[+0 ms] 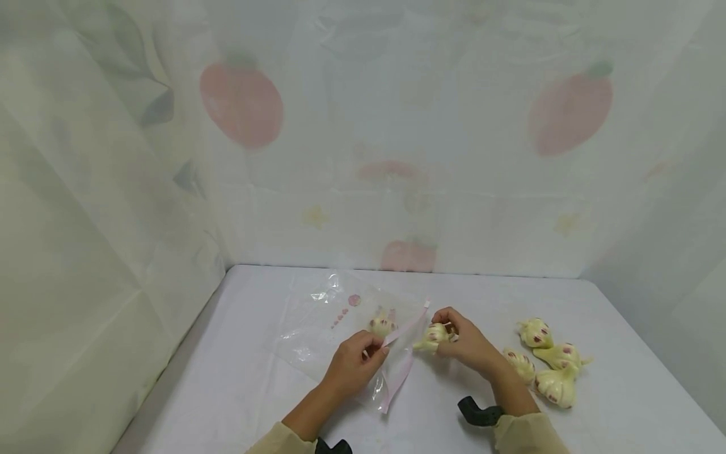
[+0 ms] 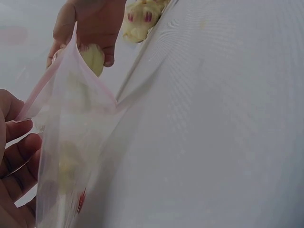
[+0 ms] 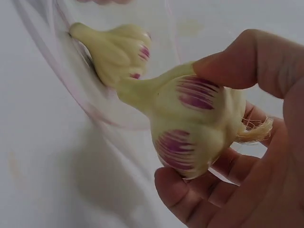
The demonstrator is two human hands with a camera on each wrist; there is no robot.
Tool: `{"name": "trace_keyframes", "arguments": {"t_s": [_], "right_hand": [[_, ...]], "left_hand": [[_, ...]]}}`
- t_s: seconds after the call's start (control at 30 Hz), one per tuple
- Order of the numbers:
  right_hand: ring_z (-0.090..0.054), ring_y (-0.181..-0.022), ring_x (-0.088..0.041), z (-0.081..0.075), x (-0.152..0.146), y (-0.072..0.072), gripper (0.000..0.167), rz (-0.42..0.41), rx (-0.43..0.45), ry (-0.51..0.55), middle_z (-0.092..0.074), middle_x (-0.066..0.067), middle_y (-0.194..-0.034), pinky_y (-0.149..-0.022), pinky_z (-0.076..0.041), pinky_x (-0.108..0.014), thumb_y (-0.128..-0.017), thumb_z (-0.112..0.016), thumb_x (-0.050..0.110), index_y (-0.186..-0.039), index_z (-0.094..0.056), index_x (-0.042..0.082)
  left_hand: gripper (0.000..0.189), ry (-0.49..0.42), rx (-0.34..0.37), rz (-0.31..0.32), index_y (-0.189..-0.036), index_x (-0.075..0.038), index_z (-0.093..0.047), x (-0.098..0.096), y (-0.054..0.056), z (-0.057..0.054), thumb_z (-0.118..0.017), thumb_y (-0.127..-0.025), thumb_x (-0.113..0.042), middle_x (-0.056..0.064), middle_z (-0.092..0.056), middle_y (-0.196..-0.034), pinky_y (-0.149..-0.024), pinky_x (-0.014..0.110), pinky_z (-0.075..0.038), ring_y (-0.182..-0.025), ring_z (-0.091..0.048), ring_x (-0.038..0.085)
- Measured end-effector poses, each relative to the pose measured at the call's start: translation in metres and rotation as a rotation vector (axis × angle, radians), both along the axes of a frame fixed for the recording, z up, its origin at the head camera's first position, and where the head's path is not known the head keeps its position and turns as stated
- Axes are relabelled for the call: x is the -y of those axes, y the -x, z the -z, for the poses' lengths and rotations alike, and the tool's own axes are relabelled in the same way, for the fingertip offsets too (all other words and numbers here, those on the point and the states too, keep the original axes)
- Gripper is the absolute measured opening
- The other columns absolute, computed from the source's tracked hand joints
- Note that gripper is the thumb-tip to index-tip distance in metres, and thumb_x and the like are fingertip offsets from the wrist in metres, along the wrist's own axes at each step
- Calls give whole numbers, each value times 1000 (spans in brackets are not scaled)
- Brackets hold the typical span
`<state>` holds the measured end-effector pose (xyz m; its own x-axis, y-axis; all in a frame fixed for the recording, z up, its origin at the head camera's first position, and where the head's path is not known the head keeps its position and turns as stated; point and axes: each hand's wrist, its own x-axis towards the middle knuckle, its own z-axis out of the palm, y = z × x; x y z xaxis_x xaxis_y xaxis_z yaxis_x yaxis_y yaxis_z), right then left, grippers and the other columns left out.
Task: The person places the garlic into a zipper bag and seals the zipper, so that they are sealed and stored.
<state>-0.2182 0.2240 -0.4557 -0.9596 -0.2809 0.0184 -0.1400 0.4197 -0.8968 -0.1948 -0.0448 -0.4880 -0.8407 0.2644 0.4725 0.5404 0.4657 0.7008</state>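
Note:
My left hand (image 1: 354, 362) pinches the pink-edged rim of a clear zip bag (image 1: 309, 321) and holds its mouth apart. Inside the bag lies one garlic bulb (image 3: 116, 50), pale yellow with purple streaks. At the bag's mouth, my right hand (image 1: 467, 345) grips a second garlic bulb (image 3: 190, 118) between thumb and fingers, its stem pointing toward the opening. In the left wrist view the raised pink edge (image 2: 92, 80) partly covers that bulb.
Several more garlic bulbs (image 1: 558, 386) lie in a group on the white table (image 1: 624, 378), right of my right forearm. A patterned curtain (image 1: 408, 126) hangs behind the table, and another (image 1: 85, 252) at its left. Black wrist devices (image 1: 479, 413) sit below the hands.

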Motion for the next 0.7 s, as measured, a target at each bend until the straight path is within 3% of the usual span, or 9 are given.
{"name": "trace_keyframes", "arguments": {"t_s": [0.17,0.3,0.47,0.7], "right_hand": [[-55,-108,-24,10,17,-1,49,2,-43,-23,-59,-3,-117,-77,-50,-34,-74,-82,14,-116,-57,18],[-62,-108,-22,17,27,-2,45,76,-68,-60,-66,1,-111,-80,-49,-35,-73,-87,22,-109,-61,21],[-62,-96,-16,22,36,-3,42,159,-78,-96,-66,6,-104,-71,-50,-31,-71,-88,19,-104,-64,25],[-60,-79,-12,24,41,-4,39,140,-95,-71,-63,0,-93,-62,-49,-24,-71,-88,16,-99,-61,15]], "left_hand": [[6,-10,-6,3,-87,-18,-66,-1,-1,-1,-71,-89,-16,-13,-57,-79,-64,19,-49,-72,-52,0],[7,-12,-8,5,-87,-19,-66,-1,0,0,-72,-89,-16,-13,-57,-79,-64,20,-49,-72,-52,0],[7,-13,-6,9,-87,-19,-65,-2,0,0,-71,-89,-16,-13,-57,-80,-65,21,-50,-73,-52,0],[8,-17,-11,10,-86,-19,-64,-2,1,0,-71,-89,-16,-13,-56,-80,-65,20,-50,-74,-53,1]]}}
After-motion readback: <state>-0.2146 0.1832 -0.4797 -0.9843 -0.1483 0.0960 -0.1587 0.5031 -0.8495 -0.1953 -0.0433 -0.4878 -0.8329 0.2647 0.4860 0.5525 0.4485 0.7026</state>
